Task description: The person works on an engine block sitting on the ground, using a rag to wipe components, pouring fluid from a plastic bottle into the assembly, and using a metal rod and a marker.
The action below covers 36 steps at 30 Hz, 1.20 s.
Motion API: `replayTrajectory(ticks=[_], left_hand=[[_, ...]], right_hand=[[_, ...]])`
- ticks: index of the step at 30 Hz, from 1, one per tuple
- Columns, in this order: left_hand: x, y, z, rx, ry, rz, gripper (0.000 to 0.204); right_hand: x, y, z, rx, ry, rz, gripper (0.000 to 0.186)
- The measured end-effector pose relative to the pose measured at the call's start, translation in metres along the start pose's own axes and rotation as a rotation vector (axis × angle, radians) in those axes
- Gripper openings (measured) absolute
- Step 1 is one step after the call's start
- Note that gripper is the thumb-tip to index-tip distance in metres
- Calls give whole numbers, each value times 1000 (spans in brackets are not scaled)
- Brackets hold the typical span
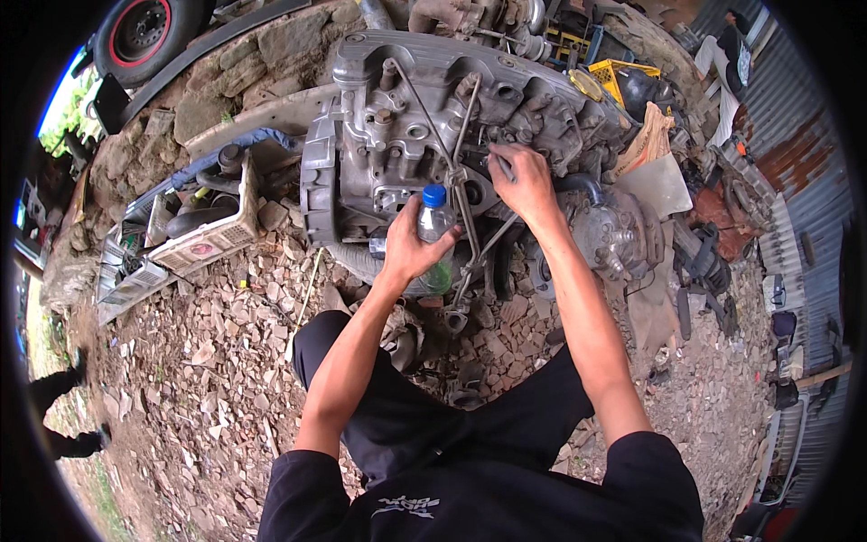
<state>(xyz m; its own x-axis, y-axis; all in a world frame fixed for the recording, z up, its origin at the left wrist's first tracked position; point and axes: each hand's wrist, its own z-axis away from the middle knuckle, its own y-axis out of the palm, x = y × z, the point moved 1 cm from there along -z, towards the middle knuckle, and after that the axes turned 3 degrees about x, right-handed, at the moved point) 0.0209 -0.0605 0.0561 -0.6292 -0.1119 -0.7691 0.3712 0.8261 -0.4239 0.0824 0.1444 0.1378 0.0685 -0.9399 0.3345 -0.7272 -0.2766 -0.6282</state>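
Note:
My left hand (415,239) is wrapped round a clear plastic bottle (435,217) with a blue cap and a greenish lower part, held upright in front of a large grey metal engine (388,95). My right hand (515,172) is at the middle of the engine, fingers curled in against its fittings; what they grip, if anything, is too small and hidden to make out. Two long metal pipes (420,116) slant down over the engine face and continue below it, beside the bottle. A round metal housing (610,237) lies right of my right forearm.
Plastic crates (194,253) with parts stand left on rubble ground (208,370) by a stone wall (208,108) and a tyre (135,41). Another person's legs (50,393) show far left. A yellow crate (614,74), scattered parts and corrugated sheeting (804,181) are right.

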Motion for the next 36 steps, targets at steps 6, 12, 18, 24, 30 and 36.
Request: replayTrajectory(ticks=[6, 12, 18, 24, 30, 36], left_hand=[[-3, 3, -7, -2, -19, -31, 77], [0, -5, -1, -6, -39, -27, 77], [-3, -14, 0, -10, -80, -13, 72], [7, -9, 0, -16, -40, -49, 69], [13, -7, -4, 12, -43, -21, 68], [12, -3, -7, 6, -21, -35, 68]], right_hand=[[4, 2, -1, -78, 42, -93, 18], [15, 8, 10, -145, 9, 104, 18], [6, 3, 4, -130, 71, -102, 15], [2, 6, -11, -124, 116, -133, 17], [-2, 0, -20, 15, 287, -139, 16], [-5, -4, -20, 12, 210, -134, 11]])
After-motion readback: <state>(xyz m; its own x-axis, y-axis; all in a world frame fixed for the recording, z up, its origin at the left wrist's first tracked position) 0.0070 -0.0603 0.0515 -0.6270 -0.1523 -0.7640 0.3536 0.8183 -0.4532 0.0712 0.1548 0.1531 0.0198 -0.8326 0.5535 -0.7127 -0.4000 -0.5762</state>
